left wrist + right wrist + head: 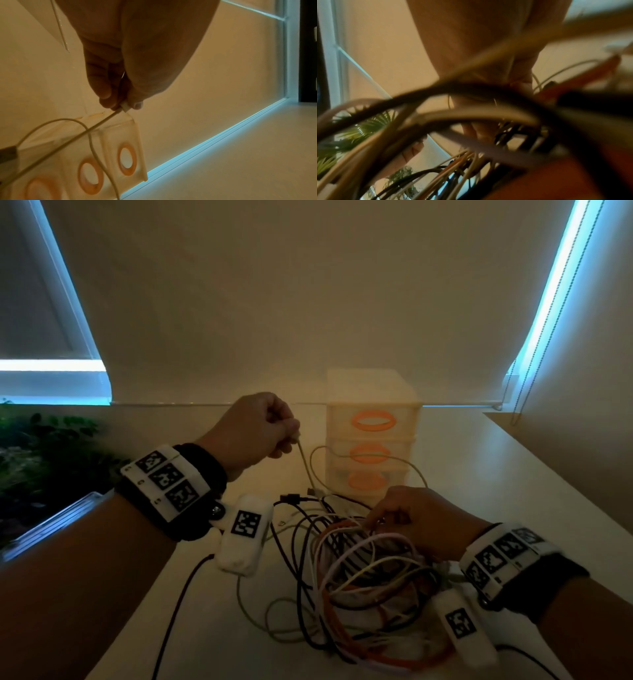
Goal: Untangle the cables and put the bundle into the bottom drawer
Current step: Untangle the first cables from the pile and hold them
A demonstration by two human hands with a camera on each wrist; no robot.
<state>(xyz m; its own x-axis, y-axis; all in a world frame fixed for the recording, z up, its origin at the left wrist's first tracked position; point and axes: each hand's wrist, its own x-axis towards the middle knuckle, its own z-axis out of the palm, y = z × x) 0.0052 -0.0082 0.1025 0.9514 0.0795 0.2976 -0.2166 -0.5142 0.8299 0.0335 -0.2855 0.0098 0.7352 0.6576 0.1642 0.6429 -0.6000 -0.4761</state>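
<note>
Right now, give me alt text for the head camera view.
Left hand pinches a white cable taut above a tangle on the table, right hand on the tangle. Behind stands a closed three-drawer unit.

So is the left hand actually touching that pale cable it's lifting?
Touching. The left wrist view shows the left hand pinching the pale cable at its plug end, between thumb and fingers, no gap.

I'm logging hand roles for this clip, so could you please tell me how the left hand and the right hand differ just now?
The left hand is raised, pinching one pale cable at its plug; the right hand is low, fingers down in the tangled bundle. The left grip is plain; the right's is hidden by blurred cables. Both are working in front of the drawer unit.
</note>
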